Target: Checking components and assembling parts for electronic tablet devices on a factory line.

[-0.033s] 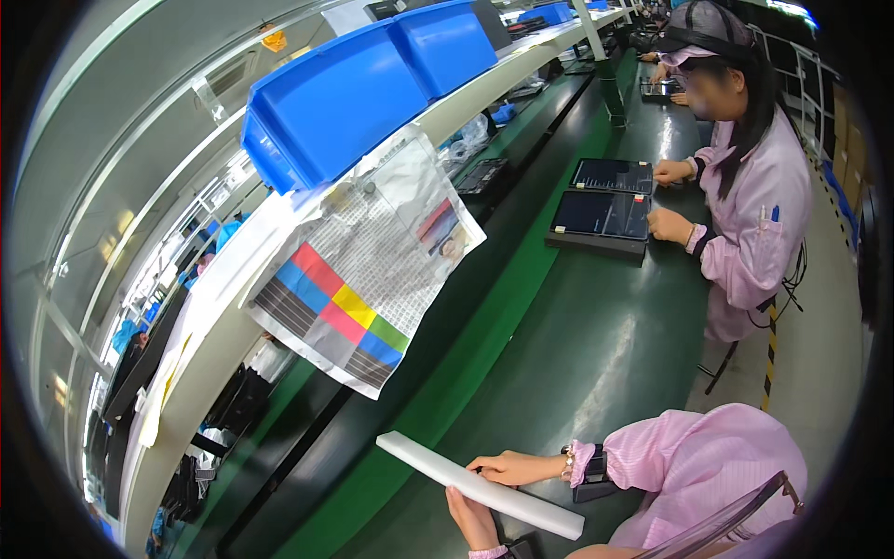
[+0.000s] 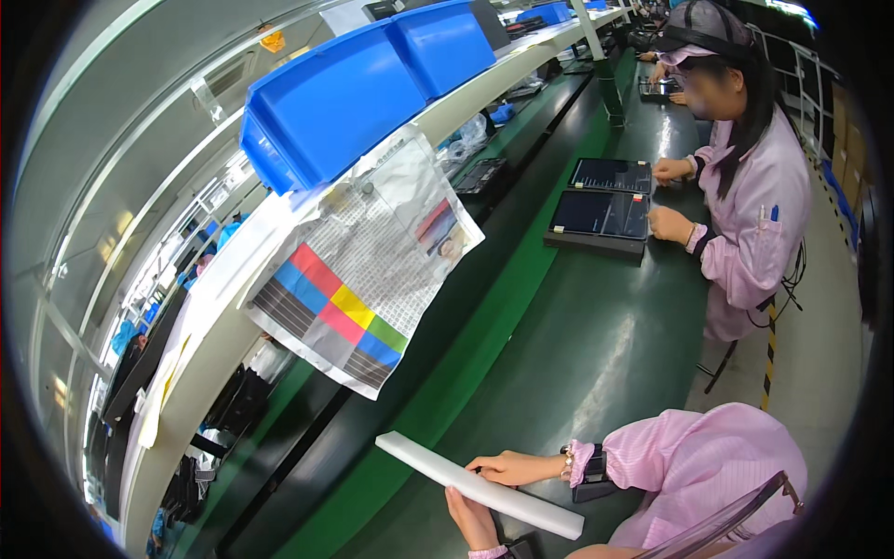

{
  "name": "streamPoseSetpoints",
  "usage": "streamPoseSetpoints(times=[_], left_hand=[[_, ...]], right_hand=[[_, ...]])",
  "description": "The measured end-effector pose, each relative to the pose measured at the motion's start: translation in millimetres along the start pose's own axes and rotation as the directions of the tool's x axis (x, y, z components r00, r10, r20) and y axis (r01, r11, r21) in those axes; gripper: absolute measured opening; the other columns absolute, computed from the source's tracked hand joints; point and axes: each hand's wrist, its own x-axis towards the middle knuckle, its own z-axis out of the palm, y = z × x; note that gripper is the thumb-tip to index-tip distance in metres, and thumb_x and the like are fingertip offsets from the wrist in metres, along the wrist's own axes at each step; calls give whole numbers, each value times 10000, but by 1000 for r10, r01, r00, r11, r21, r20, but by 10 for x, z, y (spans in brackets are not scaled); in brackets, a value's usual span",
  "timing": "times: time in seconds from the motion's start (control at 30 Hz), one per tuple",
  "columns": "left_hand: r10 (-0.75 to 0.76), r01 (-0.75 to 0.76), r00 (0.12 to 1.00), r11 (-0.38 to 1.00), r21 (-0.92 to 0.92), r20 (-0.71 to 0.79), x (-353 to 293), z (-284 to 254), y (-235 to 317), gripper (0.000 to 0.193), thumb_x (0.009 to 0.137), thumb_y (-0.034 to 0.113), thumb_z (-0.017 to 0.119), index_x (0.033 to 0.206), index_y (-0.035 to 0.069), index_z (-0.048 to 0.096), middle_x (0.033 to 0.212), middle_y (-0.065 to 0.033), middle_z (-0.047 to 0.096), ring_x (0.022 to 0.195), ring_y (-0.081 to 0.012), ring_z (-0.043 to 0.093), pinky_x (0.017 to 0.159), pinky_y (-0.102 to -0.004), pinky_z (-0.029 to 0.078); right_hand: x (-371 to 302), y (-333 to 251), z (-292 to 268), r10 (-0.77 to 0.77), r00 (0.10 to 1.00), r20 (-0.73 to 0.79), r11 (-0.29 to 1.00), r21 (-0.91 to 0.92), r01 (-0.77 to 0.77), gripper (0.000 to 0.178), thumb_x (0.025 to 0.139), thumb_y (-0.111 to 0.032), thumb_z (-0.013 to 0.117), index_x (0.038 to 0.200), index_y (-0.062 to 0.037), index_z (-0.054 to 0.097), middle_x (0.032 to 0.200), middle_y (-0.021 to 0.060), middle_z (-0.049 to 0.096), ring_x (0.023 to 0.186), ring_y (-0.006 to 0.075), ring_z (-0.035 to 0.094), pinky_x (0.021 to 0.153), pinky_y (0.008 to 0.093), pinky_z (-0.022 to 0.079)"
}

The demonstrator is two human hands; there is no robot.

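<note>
A long white bar, smooth and foam-like, lies slantwise at the bottom centre. My left hand grips its near side, thumb against the edge; the other fingers are hidden. On the far side, my right hand has curled fingers closed at the bar's edge. Something small and dark shows by those fingertips, too small to name. Under the bar runs the dark green work surface.
A printed sheet with colour blocks hangs from the shelf edge, below blue bins. Farther along the bench a co-worker in pink handles two dark-screened tablets. A black and yellow floor strip runs at right.
</note>
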Motion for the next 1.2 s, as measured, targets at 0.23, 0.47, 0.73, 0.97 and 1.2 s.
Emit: streamPoseSetpoints(times=[0.23,0.47,0.73,0.97,1.2], left_hand=[[8,-8,1000,1000,11,-15,9,-24,-1,378,992,315,392,1209,5,409,1140,-117,506,1073,-207,504,948,-362,401],[22,-22,1000,999,24,14,21,-61,-16,356,988,328,402,1154,14,436,1133,-118,514,1052,-201,512,934,-356,406],[5,-5,1000,1000,17,-5,-1,-44,-14,351,991,324,399,1159,19,436,1114,-119,534,1053,-205,524,929,-353,414],[6,-6,1000,1000,0,-27,-10,-24,19,338,991,309,402,1156,17,445,1114,-122,538,1048,-202,530,925,-345,420],[-8,7,1000,1000,-19,-30,4,7,5,325,995,287,389,1149,6,445,1085,-126,545,1022,-203,541,922,-342,422]], right_hand=[[34,12,12,2,1000,2,1000,3,-2,363,934,-199,408,1288,-163,484,796,80,646,593,144,612,561,281,517],[27,1,17,3,1000,-7,1000,2,-3,355,935,-190,408,1278,-164,492,773,87,642,582,146,608,554,284,510],[8,-17,15,35,999,1,999,-5,-35,351,938,-197,403,1276,-161,492,753,95,642,584,150,614,554,287,511],[9,-57,23,33,999,-14,999,7,-32,349,940,-202,404,1275,-163,495,743,94,642,585,157,618,563,292,517],[20,26,8,17,1000,-21,1000,-21,-18,339,938,-201,417,1264,-165,504,734,94,642,593,156,624,568,291,516]])
